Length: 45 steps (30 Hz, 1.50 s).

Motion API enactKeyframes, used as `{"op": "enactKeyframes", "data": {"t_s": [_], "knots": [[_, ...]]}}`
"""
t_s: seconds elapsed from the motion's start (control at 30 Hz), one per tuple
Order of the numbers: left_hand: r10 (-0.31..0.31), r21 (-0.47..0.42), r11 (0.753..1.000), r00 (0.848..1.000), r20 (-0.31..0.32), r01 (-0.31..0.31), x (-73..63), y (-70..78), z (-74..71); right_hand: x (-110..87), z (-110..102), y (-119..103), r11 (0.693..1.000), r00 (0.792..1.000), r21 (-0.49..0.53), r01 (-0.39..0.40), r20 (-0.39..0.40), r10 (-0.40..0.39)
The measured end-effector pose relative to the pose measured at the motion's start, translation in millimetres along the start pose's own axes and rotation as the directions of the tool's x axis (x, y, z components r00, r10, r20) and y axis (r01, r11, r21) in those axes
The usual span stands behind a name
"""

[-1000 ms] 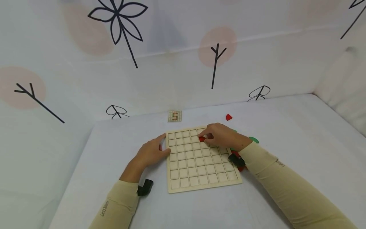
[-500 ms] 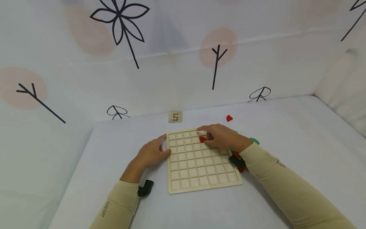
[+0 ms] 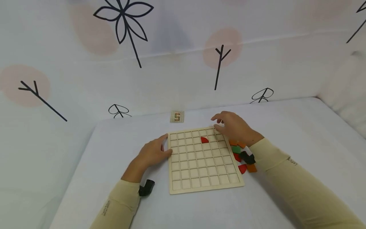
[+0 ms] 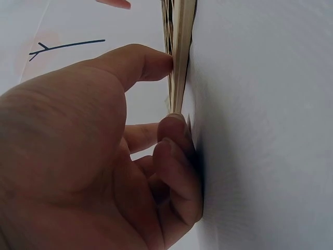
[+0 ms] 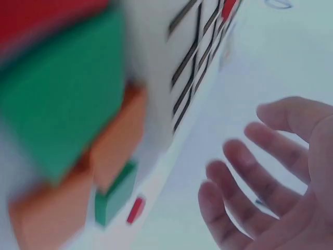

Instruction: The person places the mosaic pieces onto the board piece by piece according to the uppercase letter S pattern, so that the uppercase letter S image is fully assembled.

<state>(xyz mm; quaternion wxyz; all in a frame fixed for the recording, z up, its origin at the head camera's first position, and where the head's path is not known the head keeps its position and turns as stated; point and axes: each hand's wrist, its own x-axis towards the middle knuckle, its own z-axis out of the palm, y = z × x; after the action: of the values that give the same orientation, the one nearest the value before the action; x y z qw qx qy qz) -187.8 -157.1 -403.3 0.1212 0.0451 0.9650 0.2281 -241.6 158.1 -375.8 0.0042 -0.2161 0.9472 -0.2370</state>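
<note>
Grid board (image 3: 206, 187) lies flat on the white-covered worktop (image 3: 308, 143), seven squares by seven. My left grip (image 3: 152, 153) holds its left edge near the far corner, thumb and bent fingers against the wood. My right grip (image 3: 233, 126) holds nothing: thumb and fingers stand apart near the far right corner. A red quarter-round piece (image 3: 204, 140) sits in the second row from the far side, fifth square from the left, its curved side toward the far right. Loose pieces lie along the right edge: a green block (image 3: 236, 149), an orange block (image 3: 251, 168) beside a red wedge (image 3: 242, 169), and more close by. Beyond the board lies a small card (image 3: 177, 117) marked with an S. Both my sleeves (image 3: 303, 184) are beige.
</note>
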Motion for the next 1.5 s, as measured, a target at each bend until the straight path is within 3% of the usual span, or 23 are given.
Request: {"op": "enactKeyframes", "data": {"t_s": [0.17, 0.43, 0.7, 1.07, 1.5], "knots": [[0.012, 0.0, 1.0, 1.0, 0.003, -0.012, 0.7, -2.3, -0.8, 3.4, -12, 10, 0.997, 0.998, -0.074, -0.019, -0.063, 0.014], [0.01, -0.002, 1.0, 1.0, 0.008, -0.01, 2.2, -5.3, 1.9, 7.5, -23, 26, 0.978, 0.995, -0.185, -0.102, -0.024, 0.099], [0.013, 0.005, 1.0, 1.0, 0.012, -0.013, 3.5, -5.6, 3.4, 14.3, -23, 44, 0.961, 0.978, -0.192, -0.197, 0.027, 0.206], [0.013, 0.021, 1.0, 1.0, 0.008, -0.013, 2.9, -6.1, 0.6, 20.6, -17, 56, 0.964, 0.973, -0.215, -0.158, 0.132, 0.189], [0.014, 0.016, 1.0, 1.0, 0.006, -0.014, 1.6, -3.2, -1.2, 15.6, -16, 58, 0.965, 0.981, -0.237, -0.116, 0.127, 0.149]]}}
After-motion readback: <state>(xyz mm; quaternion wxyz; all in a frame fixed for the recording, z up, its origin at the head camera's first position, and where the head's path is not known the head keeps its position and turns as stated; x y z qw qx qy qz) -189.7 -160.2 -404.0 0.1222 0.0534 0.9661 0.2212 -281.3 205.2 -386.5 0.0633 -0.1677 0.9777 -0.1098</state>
